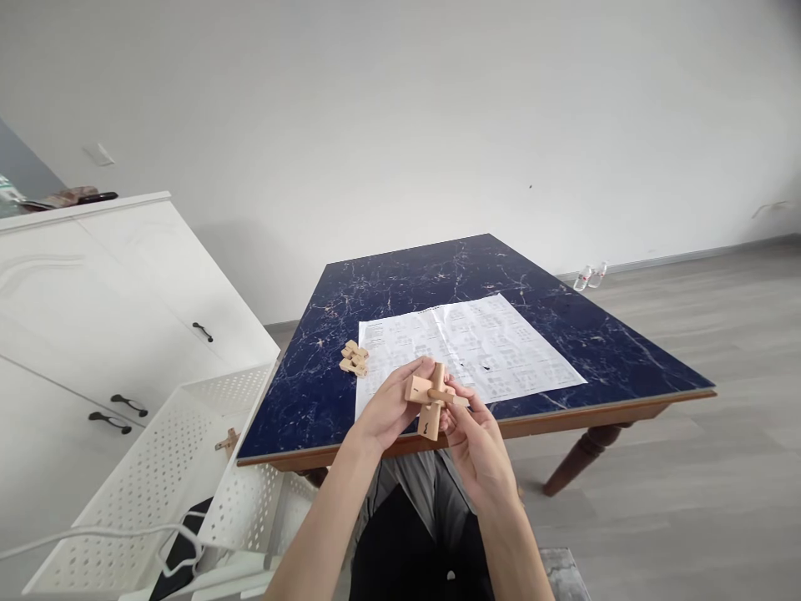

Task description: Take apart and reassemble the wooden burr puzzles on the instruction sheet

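Note:
Between my two hands is a wooden interlocking puzzle of crossed pale bars, held over the table's front edge. Dark marks show on the ends of some bars. My left hand grips it from the left, with the fingers behind it partly hidden. My right hand pinches the bar that points right. Beneath and beyond the hands, a large printed sheet with rows of small diagrams lies creased on the table. A small cluster of wooden pieces sits by the sheet's left edge.
The blue marble-patterned table has a wooden rim. White perforated baskets stand left, one holding another wooden piece; a white cable crosses there. White cabinets are at left. Two plastic bottles stand on the floor.

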Motion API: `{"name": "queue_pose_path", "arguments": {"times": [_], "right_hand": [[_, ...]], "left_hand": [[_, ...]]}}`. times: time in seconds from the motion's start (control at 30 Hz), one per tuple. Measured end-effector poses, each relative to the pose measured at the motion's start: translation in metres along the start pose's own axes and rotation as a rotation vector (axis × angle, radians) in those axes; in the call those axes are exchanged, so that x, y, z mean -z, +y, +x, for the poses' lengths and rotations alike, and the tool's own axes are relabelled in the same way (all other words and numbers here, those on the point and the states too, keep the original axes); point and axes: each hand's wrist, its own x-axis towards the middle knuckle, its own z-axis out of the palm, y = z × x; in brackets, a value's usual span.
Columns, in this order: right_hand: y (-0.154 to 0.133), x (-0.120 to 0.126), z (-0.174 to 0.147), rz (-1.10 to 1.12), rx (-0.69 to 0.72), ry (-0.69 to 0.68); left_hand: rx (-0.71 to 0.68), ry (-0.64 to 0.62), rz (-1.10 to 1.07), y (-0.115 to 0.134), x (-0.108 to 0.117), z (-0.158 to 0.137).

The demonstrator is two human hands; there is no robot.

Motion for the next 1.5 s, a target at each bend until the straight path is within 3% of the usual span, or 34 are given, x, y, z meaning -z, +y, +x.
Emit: {"name": "queue_pose_path", "arguments": {"times": [0.17,0.73,0.93,1.07,1.3,1.5], "right_hand": [[-0.011,0.003,-0.001,-0.023,0.009,-0.016],[-0.019,-0.002,-0.007,-0.274,0.014,-0.018],[-0.014,-0.008,-0.015,-0.293,0.046,-0.035],[-0.020,-0.010,-0.015,-0.282,0.115,0.031],[-0.064,0.009,0.040,-0.607,0.423,0.146],[-0.108,0.030,0.123,-0.885,0.579,0.297]], "left_hand": [[0.003,-0.027,-0.052,-0.002,-0.008,0.005],[-0.081,0.052,-0.078,-0.010,0.007,0.001],[-0.087,0.047,0.055,-0.010,0.018,-0.002],[-0.129,0.118,0.266,-0.015,0.038,-0.003],[-0.151,0.214,0.556,-0.032,0.077,-0.013],[-0.213,0.276,0.649,-0.036,0.076,-0.019]]}}
